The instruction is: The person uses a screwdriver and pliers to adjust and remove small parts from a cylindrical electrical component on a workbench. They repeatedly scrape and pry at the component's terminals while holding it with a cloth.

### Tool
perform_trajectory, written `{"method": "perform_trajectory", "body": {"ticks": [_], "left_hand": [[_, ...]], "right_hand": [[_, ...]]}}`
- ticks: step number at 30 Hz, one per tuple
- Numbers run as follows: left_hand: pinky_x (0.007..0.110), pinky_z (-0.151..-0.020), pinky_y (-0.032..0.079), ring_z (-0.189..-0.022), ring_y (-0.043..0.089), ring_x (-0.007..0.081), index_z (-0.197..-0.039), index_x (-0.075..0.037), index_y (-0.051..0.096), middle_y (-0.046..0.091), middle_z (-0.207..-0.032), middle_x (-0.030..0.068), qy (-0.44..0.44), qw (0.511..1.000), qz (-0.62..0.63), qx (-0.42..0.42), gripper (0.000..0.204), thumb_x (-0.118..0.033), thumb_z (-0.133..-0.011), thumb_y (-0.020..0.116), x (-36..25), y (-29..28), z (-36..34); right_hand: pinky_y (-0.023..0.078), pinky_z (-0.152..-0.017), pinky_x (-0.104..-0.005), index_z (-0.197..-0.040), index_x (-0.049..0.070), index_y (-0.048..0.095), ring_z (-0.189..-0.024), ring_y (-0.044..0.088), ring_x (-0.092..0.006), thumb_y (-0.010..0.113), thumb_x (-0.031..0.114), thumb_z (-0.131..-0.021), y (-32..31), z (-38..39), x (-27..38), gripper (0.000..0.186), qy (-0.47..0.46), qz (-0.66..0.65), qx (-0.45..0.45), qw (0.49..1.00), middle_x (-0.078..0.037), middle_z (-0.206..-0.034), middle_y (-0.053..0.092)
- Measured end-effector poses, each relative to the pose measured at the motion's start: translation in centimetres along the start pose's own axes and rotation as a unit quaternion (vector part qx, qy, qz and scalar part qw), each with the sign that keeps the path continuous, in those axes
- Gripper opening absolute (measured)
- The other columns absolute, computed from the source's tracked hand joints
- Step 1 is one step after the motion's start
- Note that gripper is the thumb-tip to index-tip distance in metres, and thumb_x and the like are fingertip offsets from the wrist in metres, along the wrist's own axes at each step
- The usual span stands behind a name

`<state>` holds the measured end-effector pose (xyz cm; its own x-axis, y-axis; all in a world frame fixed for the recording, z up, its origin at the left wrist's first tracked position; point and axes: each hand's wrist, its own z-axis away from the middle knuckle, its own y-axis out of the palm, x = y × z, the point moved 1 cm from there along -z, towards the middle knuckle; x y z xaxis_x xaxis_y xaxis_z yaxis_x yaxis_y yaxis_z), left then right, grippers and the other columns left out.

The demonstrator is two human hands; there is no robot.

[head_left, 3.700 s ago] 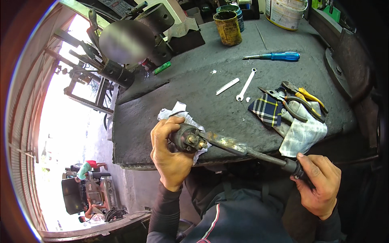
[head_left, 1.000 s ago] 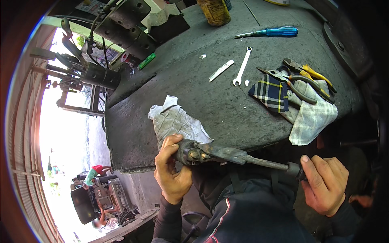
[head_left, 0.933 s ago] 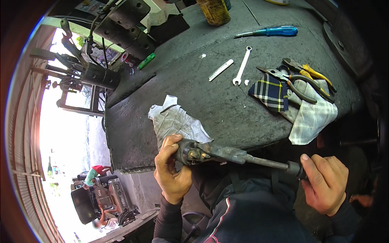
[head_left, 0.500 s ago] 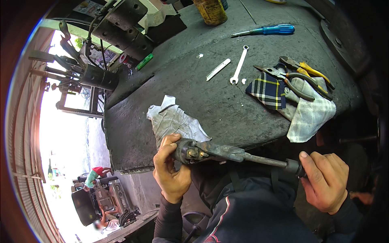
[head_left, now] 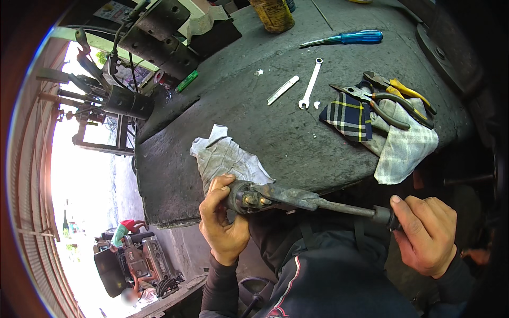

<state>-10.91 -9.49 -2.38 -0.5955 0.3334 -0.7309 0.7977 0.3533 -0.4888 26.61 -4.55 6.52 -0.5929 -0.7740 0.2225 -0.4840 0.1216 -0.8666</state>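
My left hand [head_left: 222,228] grips a dark cylindrical part [head_left: 241,195] with two brass studs, joined to a grimy metal body and straight rod [head_left: 342,208]. My right hand [head_left: 424,233] is closed around the black end fitting [head_left: 383,216] on that rod. The part is held along the near edge of the black workbench [head_left: 286,138], just before a crumpled light rag [head_left: 233,156]. Plaid cloths [head_left: 403,153] on the bench carry pliers [head_left: 389,111] with dark and yellow handles. A wrench [head_left: 310,85], a small white bar [head_left: 283,90] and a blue-handled screwdriver [head_left: 355,38] lie farther back.
A grimy yellow can [head_left: 270,15] and a green object [head_left: 186,80] are on the bench, with dark metal cylinders [head_left: 159,40] and upright tools at the back left. Down at the left, two people [head_left: 127,228] are by a vehicle [head_left: 143,254].
Since the oldest frame, my hands and the part have moved right in the view and the part lies more level, uncovering the rag. Over the last second the view has shifted only slightly.
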Motion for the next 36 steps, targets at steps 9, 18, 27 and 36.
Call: {"method": "perform_trajectory", "body": {"ticks": [9, 18, 27, 36], "left_hand": [[0.041, -0.115, 0.053, -0.136, 0.061, 0.0283, -0.142, -0.004, 0.045, 0.055, -0.152, 0.0242, 0.006, 1.0, -0.005, 0.0, 0.067, 0.022, -0.086, 0.07, -0.1, 0.1, -0.2], [0.041, -0.116, 0.052, -0.137, 0.06, 0.0278, -0.142, -0.004, 0.045, 0.056, -0.149, 0.0231, -0.022, 0.999, 0.023, -0.011, 0.068, 0.023, -0.085, 0.069, -0.4, 0.2, -0.1], [0.041, -0.118, 0.051, -0.14, 0.058, 0.0298, -0.143, -0.005, 0.045, 0.055, -0.15, 0.0229, -0.029, 0.998, 0.054, -0.018, 0.071, 0.026, -0.081, 0.063, -0.4, 0.4, -0.1], [0.038, -0.115, 0.051, -0.138, 0.061, 0.0287, -0.14, -0.003, 0.047, 0.058, -0.151, 0.0237, -0.04, 0.997, 0.058, -0.036, 0.065, 0.024, -0.083, 0.062, -0.6, 0.6, -0.1]], "right_hand": [[0.046, -0.055, -0.036, -0.123, -0.009, 0.074, -0.065, 0.063, -0.0241, 0.081, 0.002, -0.067, -0.3, -0.3, 0.2, 0.058, 0.015, -0.015, 0.007, 1.0, -0.016, -0.091, 0.068], [0.047, -0.055, -0.0371, -0.122, -0.012, 0.072, -0.065, 0.064, -0.0245, 0.08, 0.001, -0.07, -0.7, -0.5, 0.2, 0.055, 0.0, -0.01, 0.003, 1.0, -0.018, -0.091, 0.069], [0.044, -0.052, -0.0354, -0.123, -0.011, 0.072, -0.062, 0.062, -0.0224, 0.078, 0.002, -0.079, -0.5, -0.7, 0.1, 0.047, -0.011, -0.012, -0.009, 1.0, -0.017, -0.088, 0.068], [0.044, -0.054, -0.0358, -0.127, -0.008, 0.069, -0.064, 0.061, -0.0231, 0.078, -0.002, -0.073, -0.7, -0.9, 0.3, 0.055, -0.012, 0.0, -0.006, 1.0, -0.017, -0.09, 0.069]]}}
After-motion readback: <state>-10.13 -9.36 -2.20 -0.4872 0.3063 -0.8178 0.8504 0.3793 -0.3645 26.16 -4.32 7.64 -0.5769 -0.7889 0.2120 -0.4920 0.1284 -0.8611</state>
